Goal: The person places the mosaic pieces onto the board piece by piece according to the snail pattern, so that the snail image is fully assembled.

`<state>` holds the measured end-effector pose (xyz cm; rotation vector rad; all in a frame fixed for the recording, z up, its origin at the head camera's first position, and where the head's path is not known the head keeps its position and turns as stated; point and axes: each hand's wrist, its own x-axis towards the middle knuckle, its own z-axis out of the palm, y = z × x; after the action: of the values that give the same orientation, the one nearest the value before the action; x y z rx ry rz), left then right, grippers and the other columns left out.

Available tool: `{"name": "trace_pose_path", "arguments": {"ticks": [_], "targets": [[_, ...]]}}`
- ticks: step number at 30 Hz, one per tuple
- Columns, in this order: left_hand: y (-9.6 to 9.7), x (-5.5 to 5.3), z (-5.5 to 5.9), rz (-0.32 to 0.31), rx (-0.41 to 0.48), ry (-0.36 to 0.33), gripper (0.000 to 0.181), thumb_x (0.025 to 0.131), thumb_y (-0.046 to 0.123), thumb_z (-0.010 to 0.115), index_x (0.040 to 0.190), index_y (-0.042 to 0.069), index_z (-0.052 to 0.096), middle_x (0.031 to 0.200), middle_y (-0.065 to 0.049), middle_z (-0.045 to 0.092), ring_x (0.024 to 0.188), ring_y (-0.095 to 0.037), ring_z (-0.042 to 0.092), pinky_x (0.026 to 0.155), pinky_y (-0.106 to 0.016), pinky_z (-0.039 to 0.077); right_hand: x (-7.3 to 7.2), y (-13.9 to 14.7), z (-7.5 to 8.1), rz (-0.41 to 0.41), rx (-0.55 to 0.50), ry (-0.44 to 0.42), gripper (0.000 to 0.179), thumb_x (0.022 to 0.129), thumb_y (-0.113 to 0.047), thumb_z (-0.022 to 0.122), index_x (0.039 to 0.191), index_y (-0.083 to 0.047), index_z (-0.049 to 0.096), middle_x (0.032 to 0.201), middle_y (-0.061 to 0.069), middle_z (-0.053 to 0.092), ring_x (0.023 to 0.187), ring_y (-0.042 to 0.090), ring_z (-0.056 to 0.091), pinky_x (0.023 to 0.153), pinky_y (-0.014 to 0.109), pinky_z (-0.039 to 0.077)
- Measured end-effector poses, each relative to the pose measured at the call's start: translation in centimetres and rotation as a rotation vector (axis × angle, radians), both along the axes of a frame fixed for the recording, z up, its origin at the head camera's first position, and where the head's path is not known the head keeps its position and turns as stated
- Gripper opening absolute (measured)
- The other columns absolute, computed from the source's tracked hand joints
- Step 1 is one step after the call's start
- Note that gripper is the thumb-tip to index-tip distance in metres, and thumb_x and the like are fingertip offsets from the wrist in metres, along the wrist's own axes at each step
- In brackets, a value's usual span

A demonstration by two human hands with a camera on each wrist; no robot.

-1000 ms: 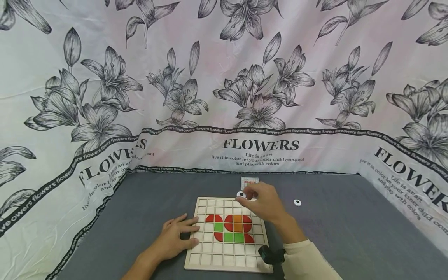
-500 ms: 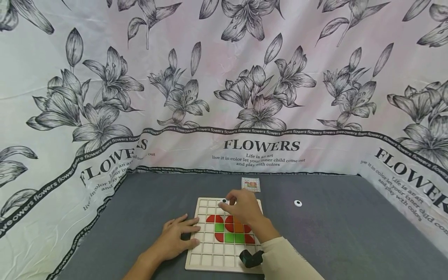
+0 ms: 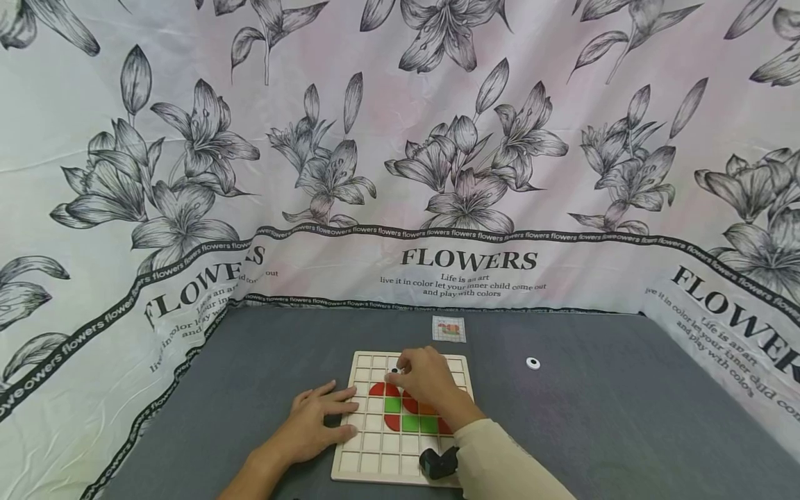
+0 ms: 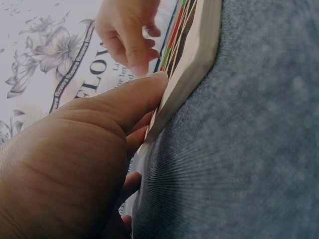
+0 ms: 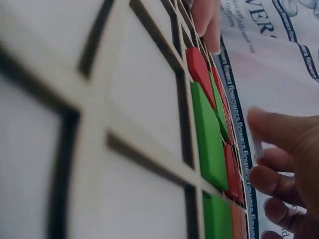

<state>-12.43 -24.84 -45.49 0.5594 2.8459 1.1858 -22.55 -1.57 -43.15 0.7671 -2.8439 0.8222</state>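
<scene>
My right hand point(image 3: 430, 380) pinches a small white tile with a black dot, like an eye point(image 3: 395, 371), over the upper middle of the wooden grid board point(image 3: 369, 464). In the right wrist view, the edge of that white tile point(image 5: 258, 148) shows between thumb and fingers, apart from the board. My left hand point(image 3: 317, 425) rests with spread fingers against the board's left edge; its thumb point(image 4: 144, 92) touches the side. Set in the grid are red pieces point(image 3: 382, 389) and green squares point(image 3: 410, 423). The right hand partly covers an orange piece.
A second eye tile point(image 3: 532, 363) lies on the grey cloth point(image 3: 600, 410) right of the board. Behind the board lies a small picture card point(image 3: 448, 329) with a coloured grid pattern. A flower-printed curtain point(image 3: 469, 271) closes off the back and sides.
My right hand has moved left and slightly toward me with the eye tile, from the board's far edge to over its upper cells. The left hand stays on the board's edge.
</scene>
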Motion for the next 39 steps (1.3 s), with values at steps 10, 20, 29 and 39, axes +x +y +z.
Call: {"name": "trace_pose_path", "arguments": {"ticks": [10,20,29,39], "targets": [[0.03,-0.03,0.17,0.006,-0.013,0.002,0.047,0.087,0.038,0.072,0.124,0.009,0.068,0.140,-0.006,0.051,0.138,-0.041,0.026,0.104,-0.066,0.007,-0.31,0.08,-0.71,0.044,-0.020,-0.056,0.021,0.087,-0.031,0.072,0.094,-0.011,0.074,0.083,-0.005,0.064,0.081,0.016,0.059,0.069,0.033,0.052],[0.00,-0.11,0.03,0.003,-0.015,0.009,0.047,0.087,0.039,0.072,0.124,0.010,0.068,0.140,-0.006,0.051,0.137,-0.042,0.026,0.104,-0.067,0.008,-0.23,0.38,-0.84,0.113,-0.049,-0.012,0.015,0.088,-0.015,0.070,0.098,-0.005,0.074,0.082,-0.001,0.064,0.077,0.017,0.060,0.067,0.035,0.051],[0.00,-0.07,-0.05,0.007,-0.017,0.011,0.048,0.087,0.040,0.072,0.123,0.009,0.068,0.140,-0.006,0.052,0.137,-0.042,0.027,0.103,-0.067,0.008,-0.14,0.27,-0.69,0.095,-0.023,-0.021,0.013,0.088,-0.014,0.070,0.098,-0.007,0.075,0.083,-0.001,0.064,0.079,0.018,0.059,0.067,0.034,0.052],[-0.06,-0.17,-0.15,0.011,-0.015,0.001,0.047,0.086,0.039,0.072,0.123,0.010,0.069,0.140,-0.004,0.051,0.138,-0.041,0.026,0.104,-0.065,0.008,-0.14,0.74,-0.30,0.140,-0.066,-0.006,0.017,0.090,-0.008,0.066,0.104,-0.003,0.073,0.084,0.002,0.062,0.077,0.018,0.055,0.064,0.033,0.049]]}}
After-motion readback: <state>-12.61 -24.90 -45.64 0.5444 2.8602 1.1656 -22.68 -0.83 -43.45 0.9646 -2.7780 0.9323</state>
